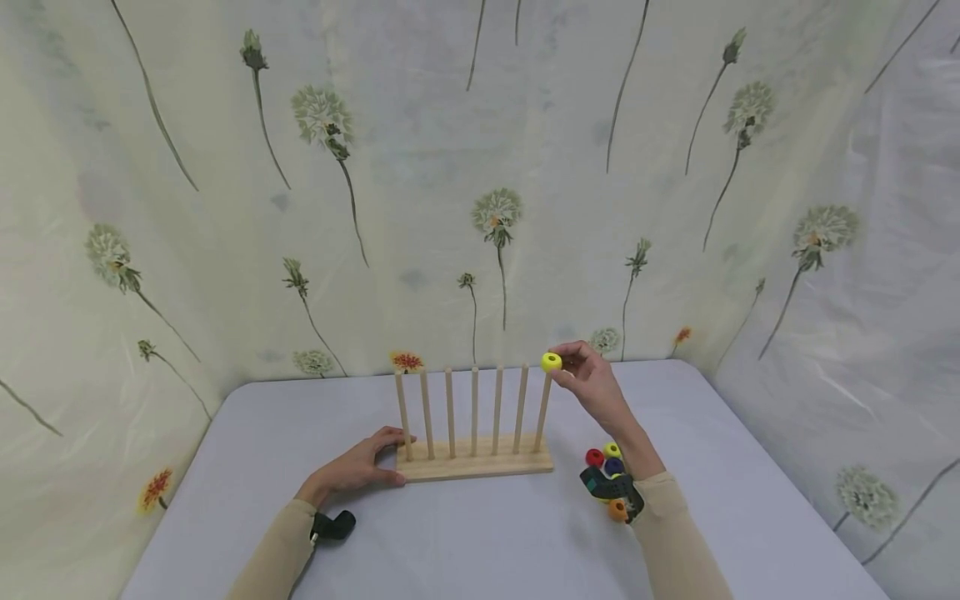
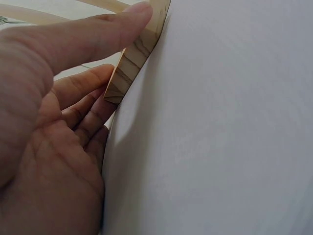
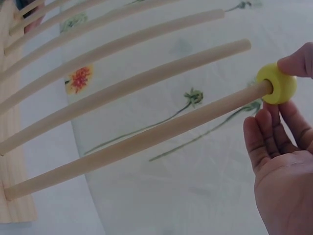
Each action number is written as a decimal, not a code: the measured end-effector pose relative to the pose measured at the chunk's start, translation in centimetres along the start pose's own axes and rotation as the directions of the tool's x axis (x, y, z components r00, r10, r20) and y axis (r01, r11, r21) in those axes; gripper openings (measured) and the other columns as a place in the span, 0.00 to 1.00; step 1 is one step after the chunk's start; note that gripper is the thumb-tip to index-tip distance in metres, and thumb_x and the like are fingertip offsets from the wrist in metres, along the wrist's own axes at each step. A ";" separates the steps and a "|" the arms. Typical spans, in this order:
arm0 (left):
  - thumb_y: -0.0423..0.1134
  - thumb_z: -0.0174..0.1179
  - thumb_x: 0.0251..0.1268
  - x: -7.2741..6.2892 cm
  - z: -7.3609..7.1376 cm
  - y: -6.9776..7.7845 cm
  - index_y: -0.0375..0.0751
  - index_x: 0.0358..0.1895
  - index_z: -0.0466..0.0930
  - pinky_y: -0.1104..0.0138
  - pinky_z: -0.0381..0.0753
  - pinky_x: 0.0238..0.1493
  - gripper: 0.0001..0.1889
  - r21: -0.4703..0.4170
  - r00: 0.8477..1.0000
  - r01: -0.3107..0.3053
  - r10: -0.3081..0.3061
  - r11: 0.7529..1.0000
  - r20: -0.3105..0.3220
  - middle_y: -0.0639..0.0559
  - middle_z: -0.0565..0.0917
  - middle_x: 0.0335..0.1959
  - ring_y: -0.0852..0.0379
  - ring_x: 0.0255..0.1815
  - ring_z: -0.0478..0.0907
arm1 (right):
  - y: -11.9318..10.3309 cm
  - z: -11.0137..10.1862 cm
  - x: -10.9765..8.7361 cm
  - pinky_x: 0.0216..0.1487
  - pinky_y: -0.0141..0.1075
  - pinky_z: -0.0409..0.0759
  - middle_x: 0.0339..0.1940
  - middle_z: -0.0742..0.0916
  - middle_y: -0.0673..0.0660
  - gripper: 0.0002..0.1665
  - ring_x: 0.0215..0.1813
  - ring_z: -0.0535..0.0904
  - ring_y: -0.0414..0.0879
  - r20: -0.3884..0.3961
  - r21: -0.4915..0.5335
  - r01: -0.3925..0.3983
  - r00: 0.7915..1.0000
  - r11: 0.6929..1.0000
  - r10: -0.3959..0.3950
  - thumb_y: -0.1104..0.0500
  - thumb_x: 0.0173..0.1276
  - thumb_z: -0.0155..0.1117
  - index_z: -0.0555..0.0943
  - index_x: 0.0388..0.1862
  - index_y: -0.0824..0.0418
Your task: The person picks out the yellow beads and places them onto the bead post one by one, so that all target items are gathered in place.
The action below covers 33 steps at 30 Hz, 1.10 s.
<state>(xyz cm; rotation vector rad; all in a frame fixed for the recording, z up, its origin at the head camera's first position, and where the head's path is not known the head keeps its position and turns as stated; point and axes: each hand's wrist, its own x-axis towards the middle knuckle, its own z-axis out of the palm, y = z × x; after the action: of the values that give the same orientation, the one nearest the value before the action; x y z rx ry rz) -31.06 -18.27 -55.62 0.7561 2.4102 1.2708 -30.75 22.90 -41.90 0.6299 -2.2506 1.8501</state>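
A wooden stand [image 1: 472, 470] with a row of several upright pegs sits on the table. My left hand [image 1: 358, 465] holds its left end, thumb at the front corner and fingers behind; the left wrist view shows the base's end [image 2: 128, 68] between them. Up at the rightmost peg [image 1: 542, 412], my right hand [image 1: 594, 390] pinches a yellow bead [image 1: 547, 365] between thumb and fingers. In the right wrist view the peg's tip enters the hole of the yellow bead [image 3: 287, 89]. The other pegs carry no beads.
Loose beads lie on the table under the right wrist: a red bead [image 1: 594, 457], a dark blue bead [image 1: 614, 467], an orange bead [image 1: 617, 510] and yellow ones, partly hidden by the wrist camera [image 1: 611, 492]. A flower-patterned curtain [image 1: 420, 208] hangs behind the white table [image 1: 465, 550].
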 end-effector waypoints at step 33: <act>0.49 0.72 0.52 0.1 0.0 -0.4 0.56 0.66 0.70 0.40 0.49 0.72 0.35 -0.003 1.000 0.012 -0.012 1.000 0.000 0.52 0.65 0.68 0.44 0.75 0.55 | 0.3 0.3 -0.2 0.50 0.22 0.77 0.52 0.76 0.60 0.24 0.52 0.75 0.39 -0.012 -0.002 -0.015 1.000 1.000 0.015 0.61 0.66 0.65 0.69 0.56 0.70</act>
<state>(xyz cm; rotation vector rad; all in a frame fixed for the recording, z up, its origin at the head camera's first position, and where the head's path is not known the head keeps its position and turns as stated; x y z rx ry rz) -31.23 -18.39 -55.91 0.7399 2.4082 1.2696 -30.64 22.73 -42.35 0.6019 -2.2553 1.8532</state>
